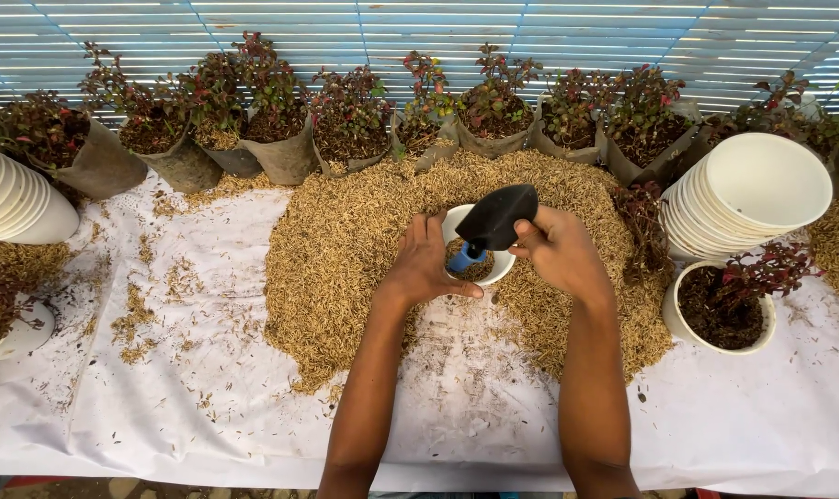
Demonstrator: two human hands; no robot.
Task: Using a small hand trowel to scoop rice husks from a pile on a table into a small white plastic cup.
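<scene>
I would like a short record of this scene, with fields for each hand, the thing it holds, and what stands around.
left hand: steadies the white pot at its left rim
right hand: grips a black trowel with a blue handle, blade up, handle end inside the pot
pot content: some husk, partly filled
work surface: white sheet with a heap of tan husk
behind: row of red-leaved plants in grey bags
right side: stack of empty white pots; one potted plant
left side: another stack of white pots
</scene>
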